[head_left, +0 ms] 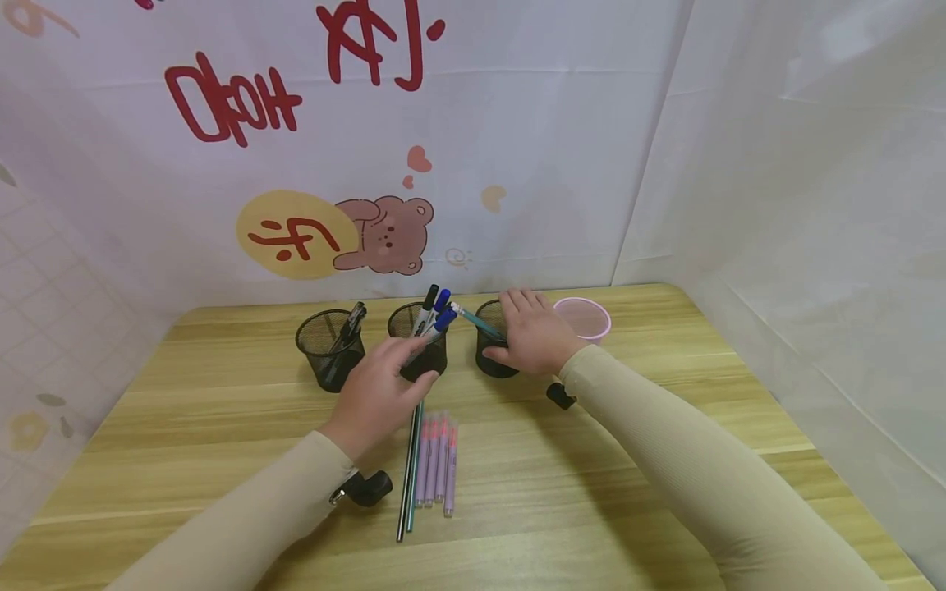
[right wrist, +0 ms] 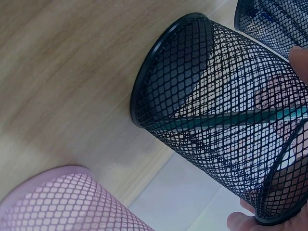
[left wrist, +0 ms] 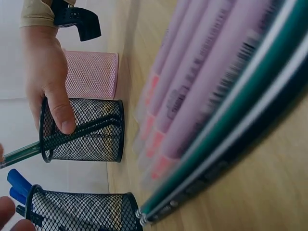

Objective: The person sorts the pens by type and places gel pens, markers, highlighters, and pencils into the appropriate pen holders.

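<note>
My right hand (head_left: 538, 335) holds the rim of a black mesh pen cup (left wrist: 98, 130), with the thumb on the near side and fingers on the far side. A green pencil (head_left: 476, 320) leans inside that cup, its white eraser end sticking out to the left. My left hand (head_left: 380, 396) is just in front of another black mesh cup (head_left: 436, 361), thumb and fingers apart, with nothing seen between them. That cup holds several markers (head_left: 440, 316) with blue and black caps. Part of the left fingers (left wrist: 14, 222) shows at the left wrist view's edge.
Two dark and green pencils (head_left: 406, 501) lie beside several purple highlighters (head_left: 442, 468) on the wooden table (head_left: 222, 427). At the left stands a black mesh cup (head_left: 325, 353) with black pens. A pink mesh cup (head_left: 591, 336) stands right of the held cup. A white curtain hangs behind.
</note>
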Available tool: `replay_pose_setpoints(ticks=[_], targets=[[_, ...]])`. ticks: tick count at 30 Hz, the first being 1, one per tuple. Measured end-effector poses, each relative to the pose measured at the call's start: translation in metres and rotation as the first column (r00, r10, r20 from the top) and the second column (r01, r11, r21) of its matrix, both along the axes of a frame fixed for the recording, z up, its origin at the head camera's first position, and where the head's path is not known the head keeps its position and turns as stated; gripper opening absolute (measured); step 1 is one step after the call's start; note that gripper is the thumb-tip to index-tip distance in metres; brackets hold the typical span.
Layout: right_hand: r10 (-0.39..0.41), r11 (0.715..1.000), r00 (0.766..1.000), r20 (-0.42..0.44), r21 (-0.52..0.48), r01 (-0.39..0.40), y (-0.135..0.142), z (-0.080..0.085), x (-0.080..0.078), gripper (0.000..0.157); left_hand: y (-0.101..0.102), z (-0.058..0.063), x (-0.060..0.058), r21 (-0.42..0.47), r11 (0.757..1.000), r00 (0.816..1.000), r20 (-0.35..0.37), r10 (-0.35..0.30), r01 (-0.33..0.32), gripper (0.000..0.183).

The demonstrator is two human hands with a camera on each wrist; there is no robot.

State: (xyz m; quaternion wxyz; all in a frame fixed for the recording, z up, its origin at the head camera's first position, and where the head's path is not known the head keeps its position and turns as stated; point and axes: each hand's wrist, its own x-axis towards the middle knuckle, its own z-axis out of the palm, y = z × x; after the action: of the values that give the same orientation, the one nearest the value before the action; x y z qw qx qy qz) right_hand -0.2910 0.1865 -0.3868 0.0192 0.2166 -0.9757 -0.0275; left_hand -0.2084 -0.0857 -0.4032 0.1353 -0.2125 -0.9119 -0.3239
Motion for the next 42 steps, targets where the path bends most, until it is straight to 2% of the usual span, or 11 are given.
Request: replay_pose_setpoints(ticks=[4,10,14,20,24,33,42], targets=[[0.002,1.000,1.000,0.006,0.000,-0.002,0.001,-0.001,-0.001,0.105,-0.005,0.001,0.001,-0.094,0.995,0.995,0.092,0.026,-0.017,0.049],[0.003,1.000,1.000,0.018,-0.003,-0.003,0.001,0.000,-0.001,0.105,-0.010,0.000,0.000,-0.257,0.966,0.973,0.223,0.067,-0.008,0.046],[0.003,1.000,1.000,0.018,-0.001,-0.003,0.001,0.000,-0.001,0.105,-0.014,-0.002,-0.002,-0.322,0.946,0.959,0.272,0.075,0.017,0.045],[0.010,1.000,1.000,0.014,-0.013,-0.009,0.002,0.002,0.000,0.104,-0.017,-0.007,-0.005,-0.403,0.914,0.948,0.308,0.082,0.052,0.050],[0.005,1.000,1.000,0.023,-0.009,-0.005,0.002,0.001,-0.001,0.105,-0.018,-0.008,-0.006,-0.422,0.903,0.938,0.338,0.072,0.083,0.053],[-0.006,1.000,0.999,0.039,-0.006,0.007,0.002,-0.001,-0.003,0.105,-0.018,-0.010,-0.007,-0.411,0.902,0.927,0.374,0.039,0.128,0.054],[-0.002,1.000,0.999,0.035,-0.009,0.002,0.002,-0.001,-0.002,0.105,-0.019,-0.014,-0.007,-0.423,0.894,0.929,0.370,0.022,0.148,0.051]])
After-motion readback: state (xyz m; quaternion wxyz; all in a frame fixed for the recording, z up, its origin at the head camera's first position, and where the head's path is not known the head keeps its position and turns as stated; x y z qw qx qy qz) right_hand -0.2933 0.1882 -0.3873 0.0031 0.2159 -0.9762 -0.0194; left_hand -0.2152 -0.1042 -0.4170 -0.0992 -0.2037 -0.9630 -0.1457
